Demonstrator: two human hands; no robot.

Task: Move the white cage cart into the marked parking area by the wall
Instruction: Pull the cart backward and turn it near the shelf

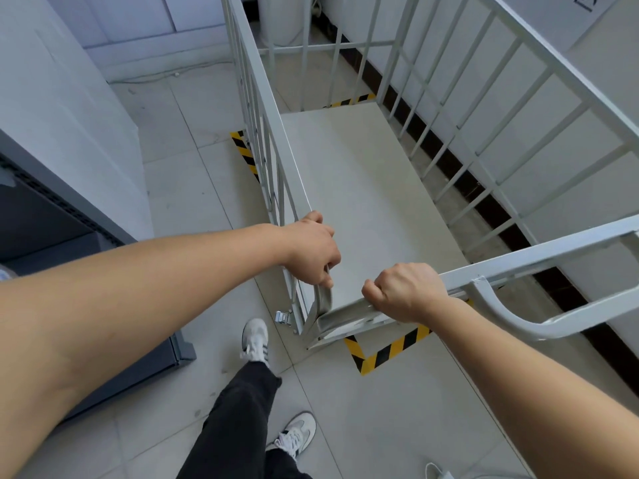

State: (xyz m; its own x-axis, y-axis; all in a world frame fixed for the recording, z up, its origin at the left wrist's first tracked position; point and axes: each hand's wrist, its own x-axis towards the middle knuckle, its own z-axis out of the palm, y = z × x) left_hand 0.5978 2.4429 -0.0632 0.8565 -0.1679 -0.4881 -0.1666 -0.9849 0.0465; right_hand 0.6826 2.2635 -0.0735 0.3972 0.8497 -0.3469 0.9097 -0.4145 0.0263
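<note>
White barred cage cart [363, 188] (empty), 2 hands gripping

Both bare forearms reach in from the lower corners toward mid-frame. The left hand [311, 252] is curled knuckles-up, fingers wrapped downward in a closed grip. The right hand [404, 292] is a closed fist just right of it. One leg steps forward at bottom centre.

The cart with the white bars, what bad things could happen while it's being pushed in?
The left hand grips the cage cart at its side-rail corner, so fingers might get pinched if the cart bumps something. The left foot steps close to the cart's base and could get clipped. The cart may also stop off the yellow-black tape marks or scrape the wall.
</note>
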